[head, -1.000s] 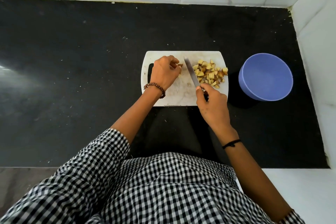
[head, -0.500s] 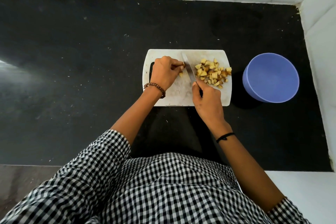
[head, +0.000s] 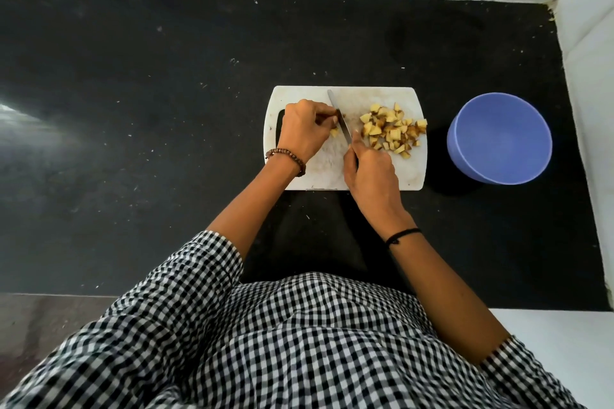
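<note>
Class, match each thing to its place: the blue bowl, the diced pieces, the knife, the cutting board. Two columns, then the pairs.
Things
1. round blue plastic bowl
2. pile of yellow-brown diced pieces
3. long steel knife
4. white rectangular plastic cutting board

Places
a. gripped by the right hand
b. flat on the black counter, under the knife
c. on the counter, right of the board
d. heaped on the board's right half

Pairs: 1-c; 2-d; 3-a; 4-b
</note>
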